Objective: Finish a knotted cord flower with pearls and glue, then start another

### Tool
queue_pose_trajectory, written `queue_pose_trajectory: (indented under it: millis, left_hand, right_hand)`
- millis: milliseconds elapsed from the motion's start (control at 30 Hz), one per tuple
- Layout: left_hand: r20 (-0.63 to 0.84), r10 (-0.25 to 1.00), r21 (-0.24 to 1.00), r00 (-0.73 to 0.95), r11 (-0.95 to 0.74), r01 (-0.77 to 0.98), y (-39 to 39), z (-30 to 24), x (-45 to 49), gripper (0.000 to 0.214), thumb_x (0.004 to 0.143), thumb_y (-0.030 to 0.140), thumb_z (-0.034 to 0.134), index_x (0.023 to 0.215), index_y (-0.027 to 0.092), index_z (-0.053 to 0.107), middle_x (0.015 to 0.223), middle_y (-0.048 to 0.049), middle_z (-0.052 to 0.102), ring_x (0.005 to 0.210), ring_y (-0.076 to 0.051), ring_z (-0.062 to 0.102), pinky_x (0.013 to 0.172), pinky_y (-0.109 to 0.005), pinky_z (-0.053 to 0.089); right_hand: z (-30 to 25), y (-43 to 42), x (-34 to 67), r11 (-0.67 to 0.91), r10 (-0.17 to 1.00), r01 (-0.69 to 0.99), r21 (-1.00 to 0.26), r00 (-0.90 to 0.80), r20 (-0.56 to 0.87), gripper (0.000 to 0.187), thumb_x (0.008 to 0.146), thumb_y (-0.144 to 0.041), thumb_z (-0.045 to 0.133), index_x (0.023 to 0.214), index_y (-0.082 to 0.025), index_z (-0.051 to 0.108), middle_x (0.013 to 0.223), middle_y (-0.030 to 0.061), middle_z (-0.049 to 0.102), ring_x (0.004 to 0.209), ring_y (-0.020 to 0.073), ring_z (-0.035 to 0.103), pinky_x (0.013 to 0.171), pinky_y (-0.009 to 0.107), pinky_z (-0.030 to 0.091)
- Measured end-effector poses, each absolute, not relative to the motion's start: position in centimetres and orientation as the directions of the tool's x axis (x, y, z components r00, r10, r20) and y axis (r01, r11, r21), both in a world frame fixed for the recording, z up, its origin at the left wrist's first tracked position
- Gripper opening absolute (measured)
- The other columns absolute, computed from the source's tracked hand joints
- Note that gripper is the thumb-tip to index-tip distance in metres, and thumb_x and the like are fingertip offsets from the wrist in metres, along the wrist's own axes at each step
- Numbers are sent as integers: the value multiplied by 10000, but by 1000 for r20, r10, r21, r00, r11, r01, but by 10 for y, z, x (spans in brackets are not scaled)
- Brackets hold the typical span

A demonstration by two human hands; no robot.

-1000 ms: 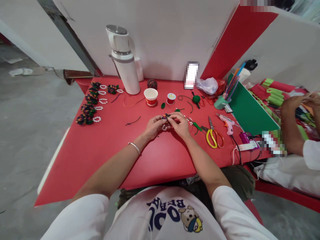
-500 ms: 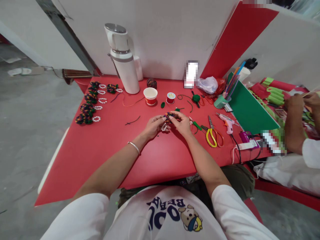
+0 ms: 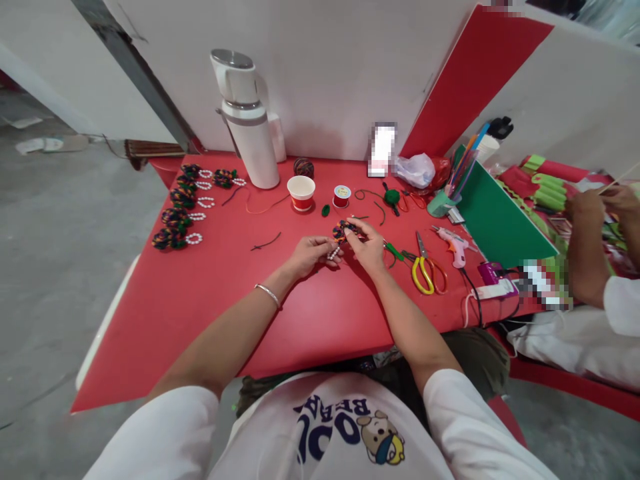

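One dark, many-coloured yarn bundle (image 3: 340, 231) with a white bead loop (image 3: 333, 254) is held over the worktop (image 3: 225, 300), nearer its far edge than its near one. Your right hand (image 3: 369, 248) is nearly closed, thumb and fingertips gripping the bundle; your left hand (image 3: 310, 257) is curled, with its thumb and forefinger pinching the loop just below. A bracelet (image 3: 269, 295) circles your left forearm. Five similar bundles (image 3: 176, 217) lie in a row along the worktop's left edge, up toward the far left corner, their loops pointing right, and a sixth (image 3: 225, 178) lies just beside the row's far end. Along the far edge you have a tall white flask (image 3: 251, 143), a ball of yarn (image 3: 303, 167) and an upright, blurred phone (image 3: 383, 150). A paper cup (image 3: 301, 195) and a thread spool (image 3: 341, 196) stand beyond your hands. Scissors (image 3: 421, 245) and a pink glue gun (image 3: 456, 248) lie toward the right edge, where a pen cup (image 3: 440, 205) stands near a green board (image 3: 510, 220). Past that board, a co-worker's hands (image 3: 589, 205) are close together.
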State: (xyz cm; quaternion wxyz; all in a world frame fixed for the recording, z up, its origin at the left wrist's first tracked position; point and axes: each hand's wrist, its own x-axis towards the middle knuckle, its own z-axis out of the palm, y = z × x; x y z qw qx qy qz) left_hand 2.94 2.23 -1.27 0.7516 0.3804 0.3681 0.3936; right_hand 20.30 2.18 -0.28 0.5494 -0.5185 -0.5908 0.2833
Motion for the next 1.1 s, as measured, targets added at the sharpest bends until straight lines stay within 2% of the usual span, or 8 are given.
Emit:
queue_pose_trajectory:
  millis: [67, 200, 367, 500, 667, 900, 1100]
  left_hand:
    - [-264, 872, 853, 412, 410, -323, 22, -11, 29, 355, 678, 336, 907, 826, 98, 689, 770, -115, 764, 606, -194, 730, 560, -299, 627]
    - [-261, 864, 861, 430, 410, -301, 22, -10, 29, 402, 664, 415, 917, 798, 100, 706, 765, -121, 762, 612, -199, 732, 567, -298, 623]
    - [-223, 874, 906, 433, 350, -240, 18, -14, 30, 405, 648, 460, 928, 742, 105, 756, 731, -121, 754, 600, -179, 706, 611, -300, 609]
    - [-164, 881, 929, 444, 289, -230, 17, -16, 31, 332, 693, 435, 891, 725, 120, 788, 764, -112, 758, 660, -172, 704, 699, -320, 612]
    - [-140, 885, 943, 443, 256, -213, 17, -13, 30, 297, 694, 415, 884, 690, 133, 788, 735, -88, 738, 643, -153, 672, 701, -314, 600]
    - [-133, 842, 958, 523, 245, -152, 14, -9, 30, 474, 727, 561, 872, 874, 112, 830, 830, -146, 781, 733, -209, 735, 676, -309, 592]
    - [-150, 877, 945, 456, 262, -194, 17, -13, 30, 573, 700, 643, 858, 911, 111, 820, 860, -145, 782, 717, -198, 714, 600, -287, 601]
  right_hand:
    - [-4, 22, 202, 296, 923, 301, -907, 155, 353, 293, 866, -397, 678, 1102, -257, 778, 1143, 45, 789, 1030, 200, 733, 936, 346, 595]
    - [-5, 23, 201, 273, 933, 285, -919, 155, 325, 312, 866, -428, 683, 1114, -262, 773, 1168, 45, 785, 1042, 203, 732, 905, 338, 601]
    - [-4, 23, 203, 237, 962, 214, -948, 81, 259, 310, 858, -421, 703, 1121, -275, 775, 1132, 38, 795, 989, 201, 738, 926, 363, 599]
    - [-3, 23, 204, 223, 968, 196, -955, 69, 241, 320, 843, -432, 717, 1113, -273, 777, 1131, 34, 797, 1005, 204, 736, 958, 375, 594]
    - [-2, 22, 203, 218, 967, 193, -957, 93, 239, 326, 833, -440, 722, 1102, -264, 776, 1128, 42, 794, 1008, 203, 736, 930, 361, 602]
    - [2, 24, 205, 199, 973, 102, -975, 95, 209, 333, 806, -429, 738, 1084, -250, 780, 1067, 30, 806, 956, 195, 743, 912, 363, 612]
    - [5, 24, 208, 171, 983, 97, -981, 56, 177, 332, 809, -437, 735, 1085, -258, 778, 1044, 32, 801, 954, 207, 745, 909, 385, 617]
